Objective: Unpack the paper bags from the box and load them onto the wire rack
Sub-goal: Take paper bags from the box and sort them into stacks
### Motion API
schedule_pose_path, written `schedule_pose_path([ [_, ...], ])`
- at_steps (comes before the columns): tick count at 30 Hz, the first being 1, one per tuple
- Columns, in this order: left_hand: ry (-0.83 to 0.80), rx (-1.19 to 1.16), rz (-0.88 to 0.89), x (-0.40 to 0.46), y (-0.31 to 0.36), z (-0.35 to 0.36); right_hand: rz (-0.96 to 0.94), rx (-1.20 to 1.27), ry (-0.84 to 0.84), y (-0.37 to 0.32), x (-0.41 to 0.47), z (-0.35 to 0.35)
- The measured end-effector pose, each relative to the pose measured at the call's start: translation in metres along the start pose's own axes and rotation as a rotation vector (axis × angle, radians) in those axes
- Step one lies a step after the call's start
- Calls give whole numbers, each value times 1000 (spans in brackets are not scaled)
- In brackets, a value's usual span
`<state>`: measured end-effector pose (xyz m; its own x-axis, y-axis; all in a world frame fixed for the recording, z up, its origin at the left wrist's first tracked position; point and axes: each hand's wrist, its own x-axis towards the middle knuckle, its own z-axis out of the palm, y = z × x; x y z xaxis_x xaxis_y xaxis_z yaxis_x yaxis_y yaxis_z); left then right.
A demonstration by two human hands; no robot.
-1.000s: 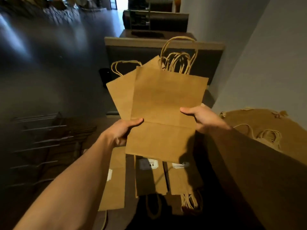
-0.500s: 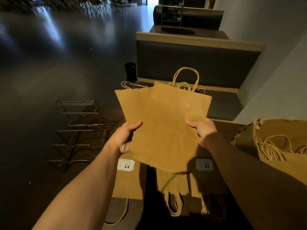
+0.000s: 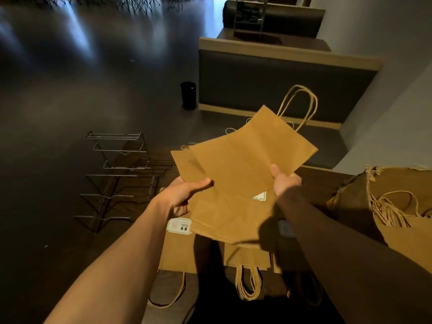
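Note:
I hold a small fanned stack of flat brown paper bags (image 3: 243,164) in mid-air at the centre of the head view, their twine handles pointing away from me. My left hand (image 3: 180,195) grips the stack's left edge, thumb on top. My right hand (image 3: 284,181) grips the lower right edge, thumb up on the paper. The wire rack (image 3: 117,176) stands to the left on the dark table, its tiers bare. The open cardboard box (image 3: 397,206) with more bags and handles sits at the right.
Several flat bags with white price labels (image 3: 180,225) lie on the table below my hands, handles toward me. A dark booth seat (image 3: 280,83) stands beyond the table, with a black bin (image 3: 188,94) on the floor beside it. A light wall runs along the right.
The held bags have tilted clockwise and fanned wider, with the top bag swinging right. The view has dropped lower, showing more of the rack and the bags on the table.

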<state>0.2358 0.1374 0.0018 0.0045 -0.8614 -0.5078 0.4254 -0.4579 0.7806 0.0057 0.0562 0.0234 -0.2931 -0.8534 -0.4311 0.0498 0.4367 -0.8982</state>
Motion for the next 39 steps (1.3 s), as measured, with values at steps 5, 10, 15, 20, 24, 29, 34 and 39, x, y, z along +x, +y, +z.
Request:
schedule_pose_path([
  [5,70,78,53,1,-5,8,21,38,-36,7,-8,16],
  [10,5,163,53,-8,-3,5,-7,113,51,15,-16,25],
  [15,-97,159,22,-16,3,-6,-38,102,170,23,-21,37],
  [20,-44,224,59,-17,5,-31,17,133,104,23,-30,54],
  [24,218,144,206,-18,11,-40,-13,139,90,6,-33,64],
  [29,612,247,444,-24,26,-44,-372,-362,165,-7,-34,77],
  [34,776,288,556,-27,27,-59,-635,-657,-17,-5,-42,97],
  [39,862,268,557,-27,22,-69,-598,-336,-177,18,-41,103],
])
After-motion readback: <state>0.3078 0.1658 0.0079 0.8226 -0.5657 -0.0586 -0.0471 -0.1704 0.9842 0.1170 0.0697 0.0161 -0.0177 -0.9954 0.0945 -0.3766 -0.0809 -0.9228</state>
